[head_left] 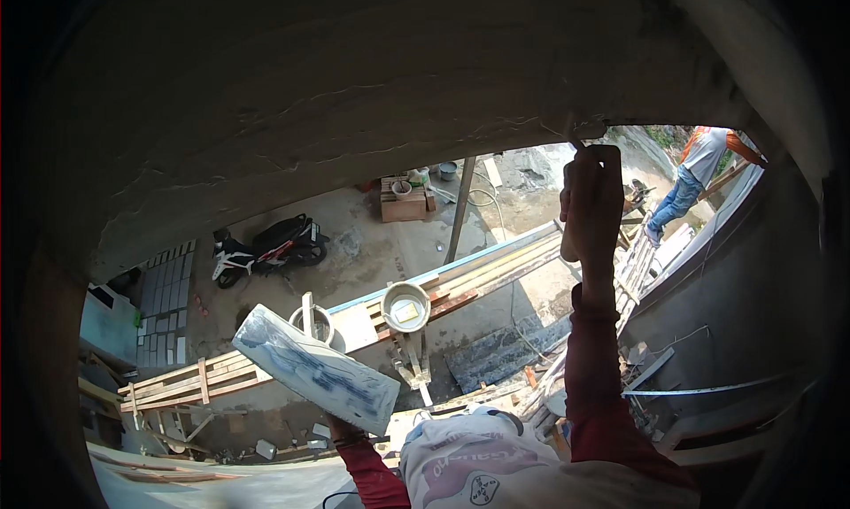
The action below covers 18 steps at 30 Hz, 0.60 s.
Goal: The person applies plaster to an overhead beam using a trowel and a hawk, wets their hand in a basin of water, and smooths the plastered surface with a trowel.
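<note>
My right hand [591,195] is raised and closed around the handle of a small trowel [568,246]. The handle's end sticks out below my fist. Above it, the thin blade meets the lower edge of a grey plastered beam [354,111], whose face shows ridges and streaks. Lower left, my left hand [340,429] carries a flat rectangular plastering board [314,367], tilted and smeared with grey. The board hides most of that hand's fingers.
Below me runs a plank scaffold [460,283] with a bucket [406,307] and another bucket [324,326] on it. A motorbike [270,250] stands on the ground beyond. At right, a person [695,177] in jeans stands near the wall. A slanting pole [461,210] rises behind the planks.
</note>
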### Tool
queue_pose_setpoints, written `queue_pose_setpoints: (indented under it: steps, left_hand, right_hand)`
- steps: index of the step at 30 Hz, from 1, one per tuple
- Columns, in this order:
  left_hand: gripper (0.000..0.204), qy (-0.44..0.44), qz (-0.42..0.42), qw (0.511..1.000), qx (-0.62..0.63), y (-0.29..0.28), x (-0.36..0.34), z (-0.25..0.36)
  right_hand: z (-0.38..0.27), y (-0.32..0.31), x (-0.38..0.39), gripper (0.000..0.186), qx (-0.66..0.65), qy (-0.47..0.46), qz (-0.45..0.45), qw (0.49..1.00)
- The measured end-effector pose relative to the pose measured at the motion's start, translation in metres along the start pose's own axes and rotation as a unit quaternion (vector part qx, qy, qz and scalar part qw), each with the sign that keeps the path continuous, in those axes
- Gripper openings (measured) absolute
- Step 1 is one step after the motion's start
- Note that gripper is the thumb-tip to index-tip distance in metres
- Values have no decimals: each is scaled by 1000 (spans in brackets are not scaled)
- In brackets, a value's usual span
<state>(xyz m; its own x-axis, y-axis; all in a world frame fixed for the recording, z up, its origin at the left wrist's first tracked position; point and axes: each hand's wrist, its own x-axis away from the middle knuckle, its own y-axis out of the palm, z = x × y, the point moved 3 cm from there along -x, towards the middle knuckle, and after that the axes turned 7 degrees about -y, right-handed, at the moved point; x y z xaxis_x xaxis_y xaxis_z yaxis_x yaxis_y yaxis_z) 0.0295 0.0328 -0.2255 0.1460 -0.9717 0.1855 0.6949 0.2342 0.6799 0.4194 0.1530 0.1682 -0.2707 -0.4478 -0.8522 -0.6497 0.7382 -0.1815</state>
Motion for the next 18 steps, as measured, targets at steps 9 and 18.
queue_pose_setpoints:
  steps: [9,18]
  left_hand:
    - [53,-5,-18,999,35,-6,13,-17]
    - [52,54,65,996,12,-29,54,8]
  right_hand:
    - [-37,46,59,31,-345,229,-20,910]
    - [-236,186,120,16,-363,-4,-197,911]
